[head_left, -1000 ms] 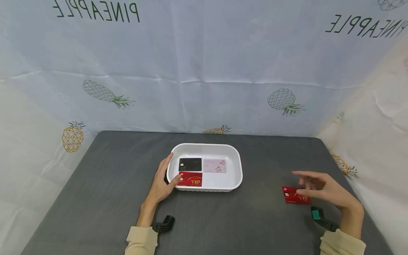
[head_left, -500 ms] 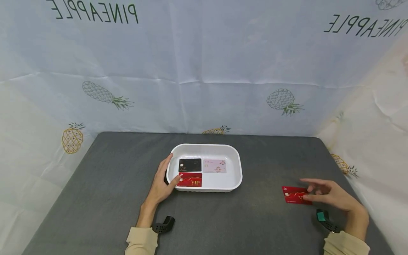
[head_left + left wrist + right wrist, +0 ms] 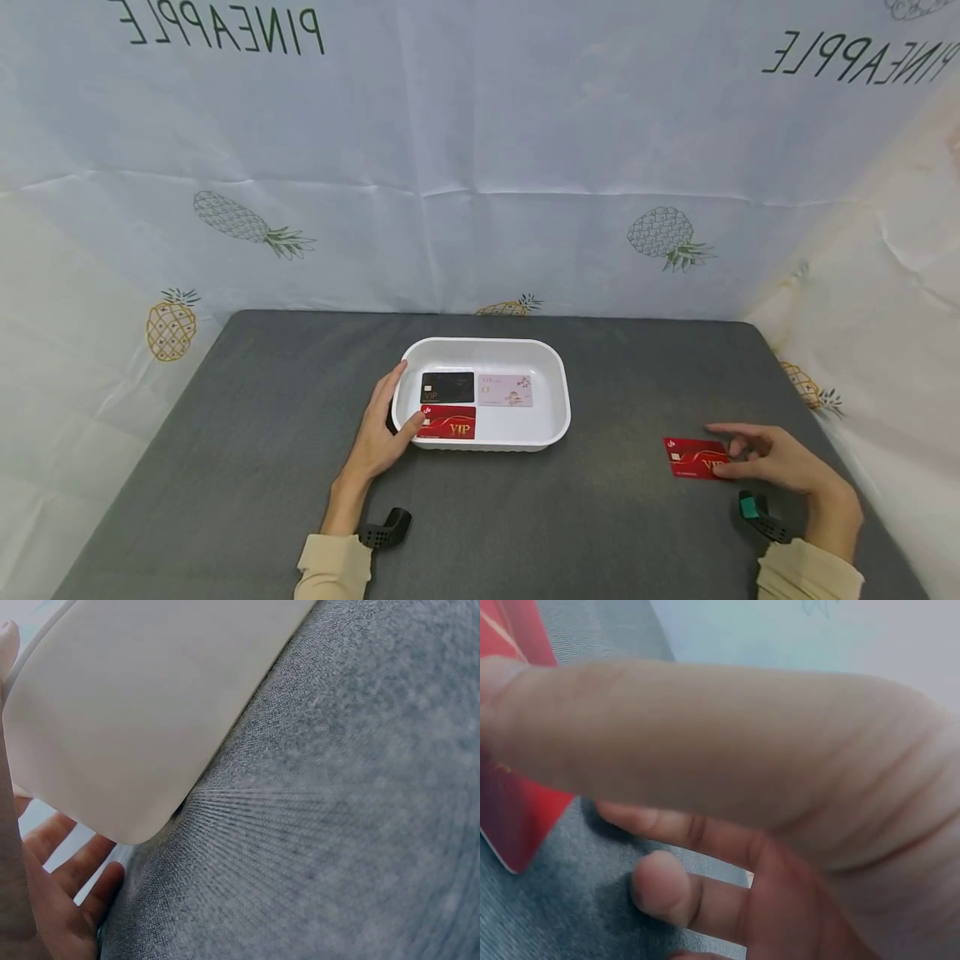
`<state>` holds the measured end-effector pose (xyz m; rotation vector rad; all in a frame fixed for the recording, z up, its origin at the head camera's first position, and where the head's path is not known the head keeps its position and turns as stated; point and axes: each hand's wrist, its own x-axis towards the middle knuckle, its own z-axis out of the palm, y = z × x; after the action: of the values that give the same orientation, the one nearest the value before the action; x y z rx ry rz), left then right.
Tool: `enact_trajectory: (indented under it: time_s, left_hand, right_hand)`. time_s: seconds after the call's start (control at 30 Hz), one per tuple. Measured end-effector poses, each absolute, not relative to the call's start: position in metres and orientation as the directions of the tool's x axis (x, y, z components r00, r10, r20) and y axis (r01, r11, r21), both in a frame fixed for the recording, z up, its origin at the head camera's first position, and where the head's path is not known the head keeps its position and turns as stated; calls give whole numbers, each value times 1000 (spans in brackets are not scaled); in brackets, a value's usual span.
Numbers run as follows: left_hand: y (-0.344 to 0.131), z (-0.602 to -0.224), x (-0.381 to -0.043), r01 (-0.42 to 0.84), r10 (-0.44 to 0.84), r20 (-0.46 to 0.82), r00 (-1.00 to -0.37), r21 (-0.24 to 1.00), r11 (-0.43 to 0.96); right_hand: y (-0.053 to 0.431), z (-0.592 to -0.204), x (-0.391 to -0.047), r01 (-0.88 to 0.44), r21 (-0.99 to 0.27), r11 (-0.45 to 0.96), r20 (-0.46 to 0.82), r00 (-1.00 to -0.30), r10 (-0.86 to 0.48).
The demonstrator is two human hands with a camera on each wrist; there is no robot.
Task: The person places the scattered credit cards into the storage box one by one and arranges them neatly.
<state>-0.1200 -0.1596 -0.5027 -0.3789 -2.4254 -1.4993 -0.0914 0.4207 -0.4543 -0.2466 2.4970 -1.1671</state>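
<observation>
A white plastic tray (image 3: 517, 433) stands on the grey table. My left hand (image 3: 382, 433) holds it by its left end, thumb over the rim and fingers along the outer wall. Inside lie a black VIP card (image 3: 447, 387), a pink VIP card (image 3: 506, 390) and a red VIP card (image 3: 450, 422); my left thumb overlaps the red one's left edge. Another red VIP card (image 3: 690, 457) lies flat on the table at the right. My right hand (image 3: 783, 460) is at its right end, with the straight thumb touching the card and the other fingers past its edge.
The grey cloth-covered table (image 3: 570, 533) extends around the tray. Behind it hangs a pale curtain (image 3: 480, 133) with pineapple prints. Dark bands circle both wrists, the left band (image 3: 386, 529) and the right band (image 3: 763, 521).
My right hand has moved slightly right and nearer to me over the loose red card, its thumb now at the card's right end. The left hand, tray and cards stay put.
</observation>
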Motion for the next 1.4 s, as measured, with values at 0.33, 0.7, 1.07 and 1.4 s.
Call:
enact_trajectory:
  time_s: [0.33, 0.7, 1.07, 1.4]
  left_hand:
    - [-160, -503, -120, 365, 86, 365, -927, 824, 433]
    - [-159, -501, -119, 365, 81, 367, -927, 826, 430]
    - [-159, -502, -119, 364, 77, 370, -926, 820, 442]
    - [-159, -502, -120, 367, 79, 372, -925, 818, 443]
  right_hand:
    - [419, -451, -92, 9, -812, 583, -279, -884, -375]
    - [414, -447, -92, 24, -779, 626, -311, -882, -354]
    - [409, -447, -94, 18, -745, 667, -311, -894, -323]
    - [400, -453, -97, -151, -744, 650, -157, -907, -391]
